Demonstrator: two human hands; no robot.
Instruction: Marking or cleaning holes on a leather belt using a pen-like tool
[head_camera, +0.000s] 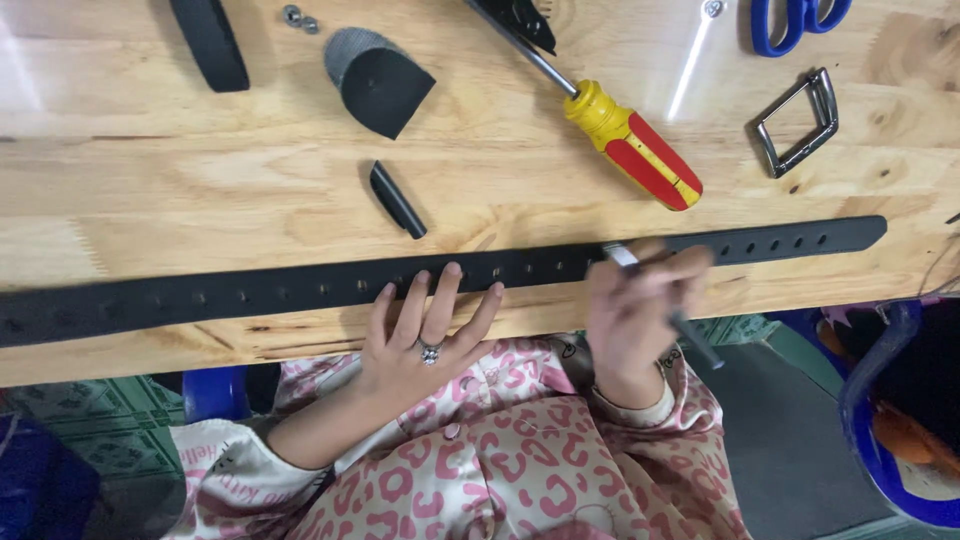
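Left hand (425, 335) lies flat, fingers spread, pinning the black belt (300, 288) along the wooden table (150, 170) edge, right hand (640, 310) closed around a marking tool (660, 300) at mid-belt; buckle (798, 122) lies unattached beyond.

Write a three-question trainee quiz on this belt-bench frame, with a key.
1. True or false: the left hand lies flat with fingers spread on the long black punched leather belt.
2. Which hand holds the slim grey pen-like tool? A left, B right, C neither.
3. Fill in: the screwdriver with the yellow and red handle lies between the black heel-shaped rubber piece and the square metal ____.

Key: 1 true. 2 B; the right hand has its grip closed on the tool, tip at the belt. 3 buckle.
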